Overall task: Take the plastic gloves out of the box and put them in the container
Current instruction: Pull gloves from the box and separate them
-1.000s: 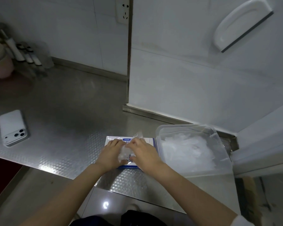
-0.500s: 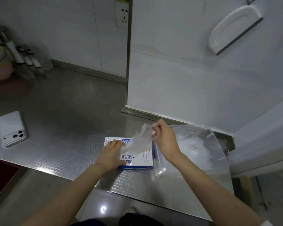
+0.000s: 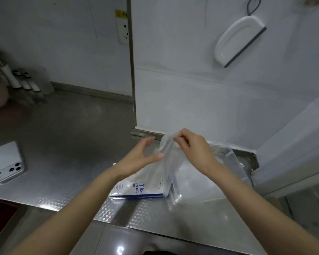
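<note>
Pinching the top of a clear glove [image 3: 167, 163], the right hand [image 3: 193, 151] holds it hanging above the box [image 3: 143, 189], which lies at the near edge of the counter [image 3: 66, 140]; the left hand [image 3: 137, 160] is spread, fingers loose beside the film. With the container [image 3: 232, 155] just right of the box, carrying the limp glove low over its rim should land it cleanly.

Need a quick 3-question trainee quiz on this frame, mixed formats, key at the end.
1. Which hand pinches the top edge of the glove? A) left B) right
2. Fill in: the container stands on the ___ side of the box.
3. True or false: the glove already lies in the container.
Key: 1 B, the right hand; 2 right; 3 false.
</note>
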A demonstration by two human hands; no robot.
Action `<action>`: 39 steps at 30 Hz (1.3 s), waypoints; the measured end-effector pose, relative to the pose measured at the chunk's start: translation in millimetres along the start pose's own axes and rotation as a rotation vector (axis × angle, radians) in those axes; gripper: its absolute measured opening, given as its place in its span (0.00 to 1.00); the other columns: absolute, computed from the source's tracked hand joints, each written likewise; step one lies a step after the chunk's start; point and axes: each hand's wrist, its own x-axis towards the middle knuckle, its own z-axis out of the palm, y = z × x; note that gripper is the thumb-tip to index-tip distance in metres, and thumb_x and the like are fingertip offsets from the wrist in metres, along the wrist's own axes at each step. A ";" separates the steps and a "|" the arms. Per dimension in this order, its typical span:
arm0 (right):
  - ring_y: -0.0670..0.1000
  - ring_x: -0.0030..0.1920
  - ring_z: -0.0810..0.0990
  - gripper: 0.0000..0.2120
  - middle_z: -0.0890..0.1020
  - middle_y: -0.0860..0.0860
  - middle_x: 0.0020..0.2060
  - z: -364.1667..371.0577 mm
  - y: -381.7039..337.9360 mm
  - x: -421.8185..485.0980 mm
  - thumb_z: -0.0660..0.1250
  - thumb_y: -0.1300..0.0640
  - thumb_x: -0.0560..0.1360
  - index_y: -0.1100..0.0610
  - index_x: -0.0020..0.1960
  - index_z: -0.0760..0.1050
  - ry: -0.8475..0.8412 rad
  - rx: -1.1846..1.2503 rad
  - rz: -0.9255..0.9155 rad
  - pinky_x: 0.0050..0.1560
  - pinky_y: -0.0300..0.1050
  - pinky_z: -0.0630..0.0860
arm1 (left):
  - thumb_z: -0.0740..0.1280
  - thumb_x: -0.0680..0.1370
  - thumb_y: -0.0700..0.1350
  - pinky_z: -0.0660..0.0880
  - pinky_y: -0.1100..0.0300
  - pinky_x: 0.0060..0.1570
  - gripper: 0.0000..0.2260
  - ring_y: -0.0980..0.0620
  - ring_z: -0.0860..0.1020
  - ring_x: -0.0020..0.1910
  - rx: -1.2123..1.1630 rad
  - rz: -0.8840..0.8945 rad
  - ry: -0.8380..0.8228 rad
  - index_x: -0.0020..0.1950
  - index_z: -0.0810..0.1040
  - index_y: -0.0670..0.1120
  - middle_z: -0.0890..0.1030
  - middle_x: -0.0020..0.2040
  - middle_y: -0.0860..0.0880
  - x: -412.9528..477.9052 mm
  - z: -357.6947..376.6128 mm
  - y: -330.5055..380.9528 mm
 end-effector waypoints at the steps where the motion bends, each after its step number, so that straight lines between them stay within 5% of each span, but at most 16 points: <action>1: 0.40 0.32 0.74 0.10 0.76 0.43 0.30 0.8 -0.9 -2.1 0.62 0.58 0.79 0.48 0.40 0.71 -0.013 0.047 -0.007 0.35 0.34 0.68 | 0.71 0.73 0.51 0.65 0.67 0.62 0.29 0.64 0.67 0.64 0.028 0.048 -0.035 0.71 0.63 0.51 0.68 0.65 0.61 0.8 7.3 10.1; 5: 0.39 0.31 0.72 0.07 0.74 0.44 0.31 5.5 -2.1 -10.0 0.61 0.60 0.79 0.53 0.43 0.71 -0.077 0.212 0.039 0.36 0.32 0.69 | 0.69 0.76 0.42 0.71 0.65 0.44 0.06 0.61 0.74 0.37 0.065 0.164 0.101 0.48 0.75 0.40 0.78 0.40 0.53 12.1 26.7 20.1; 8: 0.42 0.27 0.72 0.08 0.72 0.48 0.31 4.3 11.9 -16.2 0.58 0.61 0.80 0.52 0.43 0.68 -0.066 0.373 0.151 0.35 0.41 0.75 | 0.65 0.79 0.41 0.67 0.68 0.33 0.08 0.61 0.70 0.27 0.084 0.112 0.137 0.41 0.73 0.39 0.74 0.30 0.52 13.6 24.5 21.2; 12: 0.40 0.28 0.69 0.08 0.72 0.48 0.35 -5.8 30.9 -13.6 0.61 0.62 0.79 0.52 0.44 0.68 0.113 0.469 0.263 0.30 0.33 0.68 | 0.63 0.80 0.42 0.66 0.72 0.29 0.10 0.62 0.68 0.24 0.081 0.047 0.118 0.38 0.71 0.42 0.72 0.28 0.54 13.8 23.0 21.1; 15: 0.39 0.36 0.76 0.06 0.76 0.49 0.42 -11.8 36.1 -13.5 0.62 0.56 0.79 0.54 0.53 0.67 0.248 0.589 0.313 0.38 0.32 0.74 | 0.62 0.80 0.41 0.65 0.71 0.29 0.12 0.62 0.66 0.24 -0.010 0.012 0.208 0.36 0.68 0.42 0.70 0.23 0.56 18.2 29.6 19.3; 18: 0.47 0.57 0.77 0.35 0.77 0.50 0.59 1.7 46.6 -26.3 0.65 0.35 0.69 0.56 0.67 0.64 -0.036 0.640 0.477 0.62 0.44 0.73 | 0.63 0.80 0.43 0.67 0.64 0.38 0.11 0.56 0.68 0.31 -0.171 -0.027 0.273 0.38 0.69 0.42 0.71 0.29 0.50 21.0 35.7 16.6; 20: 0.47 0.64 0.74 0.46 0.75 0.47 0.64 13.1 50.9 -36.8 0.66 0.28 0.63 0.55 0.70 0.64 -0.263 0.673 0.516 0.69 0.49 0.68 | 0.63 0.80 0.43 0.67 0.57 0.43 0.10 0.51 0.69 0.37 -0.265 -0.042 0.250 0.40 0.73 0.42 0.72 0.35 0.46 22.7 42.5 15.8; 24: 0.50 0.56 0.80 0.19 0.83 0.55 0.54 14.2 53.9 -40.6 0.68 0.51 0.73 0.62 0.59 0.76 -0.254 0.907 0.437 0.61 0.42 0.74 | 0.62 0.80 0.44 0.71 0.55 0.46 0.08 0.49 0.74 0.41 -0.387 -0.062 0.227 0.46 0.77 0.40 0.77 0.41 0.44 22.8 54.8 15.0; 27: 0.46 0.42 0.81 0.02 0.84 0.50 0.40 1.7 62.0 -37.4 0.65 0.61 0.75 0.60 0.46 0.75 -0.117 0.983 0.424 0.47 0.35 0.77 | 0.62 0.80 0.45 0.69 0.65 0.35 0.10 0.53 0.71 0.34 -0.341 -0.106 0.263 0.42 0.75 0.42 0.73 0.35 0.46 20.8 51.3 5.1; 32: 0.44 0.30 0.75 0.06 0.76 0.52 0.31 -25.9 76.0 -31.7 0.66 0.65 0.75 0.58 0.42 0.70 -0.097 0.857 0.390 0.37 0.36 0.72 | 0.64 0.79 0.45 0.69 0.66 0.36 0.11 0.54 0.69 0.32 -0.052 -0.197 0.170 0.42 0.73 0.38 0.70 0.35 0.46 15.9 42.6 -14.9; 35: 0.44 0.30 0.73 0.07 0.74 0.51 0.31 -41.5 79.4 -28.8 0.67 0.66 0.74 0.57 0.41 0.71 -0.182 0.741 0.328 0.37 0.35 0.70 | 0.67 0.77 0.46 0.72 0.65 0.45 0.07 0.53 0.76 0.44 -0.079 -0.233 0.172 0.51 0.75 0.44 0.77 0.45 0.49 22.4 37.1 -9.9; 39: 0.38 0.31 0.74 0.11 0.75 0.41 0.27 -59.0 74.7 -23.1 0.69 0.69 0.72 0.57 0.38 0.70 -0.335 0.628 0.270 0.37 0.30 0.70 | 0.73 0.70 0.58 0.71 0.58 0.59 0.31 0.57 0.73 0.60 -0.085 -0.183 -0.068 0.68 0.65 0.52 0.72 0.62 0.57 41.4 38.4 15.7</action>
